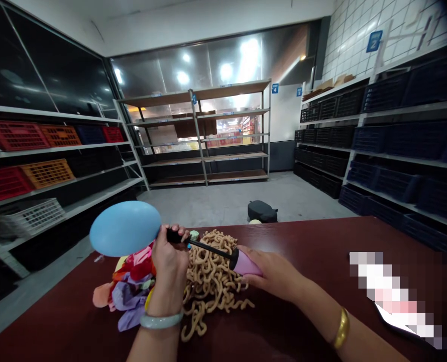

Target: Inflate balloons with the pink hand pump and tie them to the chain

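Observation:
A hand balloon pump (212, 249) stretches between my two hands, its black rod drawn out. My left hand (171, 254), with a pale bangle at the wrist, is closed around the pump's black end. Right beside those fingers is an inflated blue balloon (125, 229); its neck is hidden by the hand. My right hand (274, 274), with a gold bracelet, is wrapped round the pump's pink body (248, 264). Under the pump lies a heap of tan curly strands (212, 281). Left of my left forearm, limp balloons (129, 296) in several colours are piled.
The dark red table (314, 311) carries all this; a blurred-out flat object (400, 296) lies at its right. A dark bag-like thing (262, 211) is on the floor beyond. Shelves with crates (48, 173) stand left, dark crates (385, 183) right, a rack (231, 158) behind.

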A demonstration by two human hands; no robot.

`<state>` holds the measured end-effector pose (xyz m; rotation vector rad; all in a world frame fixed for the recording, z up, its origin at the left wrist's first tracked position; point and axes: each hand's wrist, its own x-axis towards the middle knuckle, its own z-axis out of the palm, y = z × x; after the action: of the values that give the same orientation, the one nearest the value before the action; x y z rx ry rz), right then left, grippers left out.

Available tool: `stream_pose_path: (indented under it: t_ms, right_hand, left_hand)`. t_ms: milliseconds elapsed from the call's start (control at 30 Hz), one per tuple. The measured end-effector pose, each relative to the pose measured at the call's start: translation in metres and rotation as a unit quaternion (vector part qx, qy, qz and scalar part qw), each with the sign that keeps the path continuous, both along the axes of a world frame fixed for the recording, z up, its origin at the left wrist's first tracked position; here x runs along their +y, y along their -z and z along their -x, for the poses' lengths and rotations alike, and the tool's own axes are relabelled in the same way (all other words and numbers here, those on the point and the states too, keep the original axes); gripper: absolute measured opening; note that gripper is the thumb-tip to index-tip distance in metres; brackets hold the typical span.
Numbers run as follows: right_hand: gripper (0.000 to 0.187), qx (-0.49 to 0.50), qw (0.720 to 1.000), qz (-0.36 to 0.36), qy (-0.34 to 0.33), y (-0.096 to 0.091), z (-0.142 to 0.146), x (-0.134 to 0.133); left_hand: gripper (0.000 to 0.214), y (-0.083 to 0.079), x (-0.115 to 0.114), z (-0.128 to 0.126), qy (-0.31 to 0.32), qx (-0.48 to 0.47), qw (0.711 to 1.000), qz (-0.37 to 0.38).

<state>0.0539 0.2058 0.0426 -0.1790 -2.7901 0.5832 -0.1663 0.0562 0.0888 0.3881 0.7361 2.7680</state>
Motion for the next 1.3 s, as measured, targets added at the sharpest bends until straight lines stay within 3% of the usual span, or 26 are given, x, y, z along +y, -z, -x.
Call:
stream_pose_path:
  t_ms: [167,500,633,833,1133,1300]
  right_hand:
    - [0.067,-0.007,0.999,-0.03,0.017,0.0,-0.002,0.007]
    - [0.068,0.014,0.999,-0.033,0.03,0.0,-0.001,-0.002]
    - [0.068,0.026,0.999,-0.023,0.024,-0.002,0.0,-0.005]
    - [0.073,0.03,0.999,-0.006,0.021,-0.004,0.001,-0.01]
    - [0.072,-0.002,1.0,-0.024,0.005,-0.004,0.0,-0.005]
    - [0.07,-0.001,1.0,-0.023,0.006,0.0,-0.001,0.0]
  left_hand:
    - [0.02,0.01,0.013,-0.01,0.005,-0.002,1.0,-0.007]
    - [0.019,0.035,0.05,-0.087,0.108,0.022,0.994,0.027]
    - [0.019,0.034,0.051,-0.098,0.115,0.029,0.992,0.035]
    - [0.018,0.017,0.04,-0.08,0.078,0.04,0.995,0.043]
    - [0.02,-0.001,-0.003,-0.001,-0.011,0.017,1.0,-0.002]
    - [0.022,0.005,0.004,-0.006,-0.019,0.007,1.0,-0.001]
